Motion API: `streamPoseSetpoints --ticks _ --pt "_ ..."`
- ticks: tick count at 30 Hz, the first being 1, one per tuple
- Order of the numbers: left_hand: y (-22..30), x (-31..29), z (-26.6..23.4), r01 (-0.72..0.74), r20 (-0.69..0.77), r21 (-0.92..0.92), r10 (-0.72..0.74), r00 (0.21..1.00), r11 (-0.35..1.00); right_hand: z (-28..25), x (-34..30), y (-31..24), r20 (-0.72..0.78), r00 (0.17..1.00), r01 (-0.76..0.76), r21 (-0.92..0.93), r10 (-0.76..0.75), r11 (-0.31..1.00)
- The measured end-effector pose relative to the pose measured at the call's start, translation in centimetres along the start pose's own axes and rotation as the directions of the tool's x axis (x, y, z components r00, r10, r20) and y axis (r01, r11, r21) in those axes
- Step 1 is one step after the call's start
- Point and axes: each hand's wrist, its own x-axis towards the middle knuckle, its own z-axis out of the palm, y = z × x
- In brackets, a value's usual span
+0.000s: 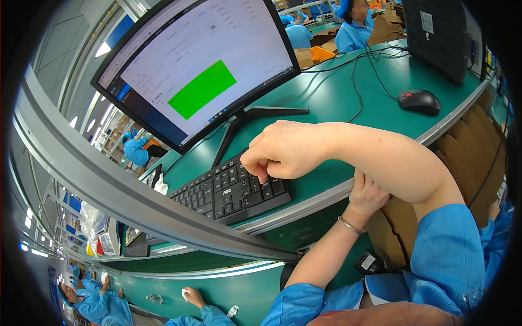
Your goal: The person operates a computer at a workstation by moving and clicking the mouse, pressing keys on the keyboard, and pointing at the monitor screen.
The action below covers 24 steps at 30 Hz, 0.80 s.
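My right hand (291, 149) is above the right end of a black keyboard (225, 190). One finger points down onto the keys there, and the others are curled in with nothing visible between them. My right forearm crosses in front of my left hand (368, 195). That left hand is at the metal-trimmed edge of the green table (326, 111), its fingers partly hidden by the right forearm. A bracelet (349, 224) circles my left wrist. Behind the keyboard stands a monitor (201, 65) showing a pale page with a bright green block.
A black mouse (419, 102) lies on the right, its cable running back. Another black screen casing (435, 38) stands at the far right. A grey metal post (130, 195) crosses the left side. Brown cardboard (470, 157) stands beside the table. Blue-clothed co-workers (98, 301) sit at lower left.
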Motion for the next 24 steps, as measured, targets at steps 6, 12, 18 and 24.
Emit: streamPoseSetpoints --ticks 6,12,18,24 --pt "0.0 0.1 -0.1 -0.009 -0.001 0.025 0.009 1.000 1.000 0.1 0.2 0.5 0.038 0.999 -0.025 -0.065 0.027 0.998" --pt "0.1 -0.1 0.1 0.009 -0.018 0.000 -0.009 1.000 1.000 0.4 0.2 0.4 0.059 0.998 -0.028 -0.082 0.033 0.996" --pt "0.0 -0.3 0.2 0.005 -0.011 -0.013 -0.005 1.000 1.000 0.4 0.1 0.0 0.017 1.000 0.023 -0.016 -0.023 1.000" --pt "0.1 -0.5 0.2 -0.005 0.017 0.016 0.005 1.000 1.000 1.1 0.1 -0.5 0.074 0.996 0.057 0.040 -0.059 0.998"
